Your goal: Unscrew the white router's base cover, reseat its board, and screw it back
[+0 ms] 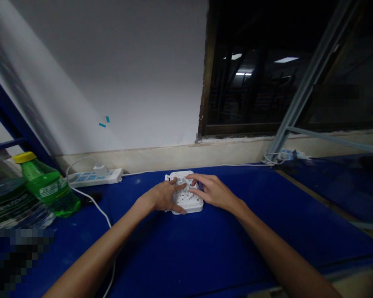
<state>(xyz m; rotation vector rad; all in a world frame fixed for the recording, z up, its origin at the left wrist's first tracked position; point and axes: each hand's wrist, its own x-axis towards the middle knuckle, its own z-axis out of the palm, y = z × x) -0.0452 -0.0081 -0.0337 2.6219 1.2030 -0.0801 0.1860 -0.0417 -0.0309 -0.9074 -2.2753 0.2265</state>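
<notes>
A white plastic device with holes and a printed label lies flat on the blue table. My left hand rests on its left part, the fingers spread over the label and the near edge. Over the right part of the device is my right hand, its thumb and fingers curved and apart near the label. Something small and purplish shows between the fingers of my right hand, too small to make out.
At the left are a green bottle with a yellow cap, a larger wrapped bottle pack and a white power strip with a cable. Another power strip lies by the metal frame at right.
</notes>
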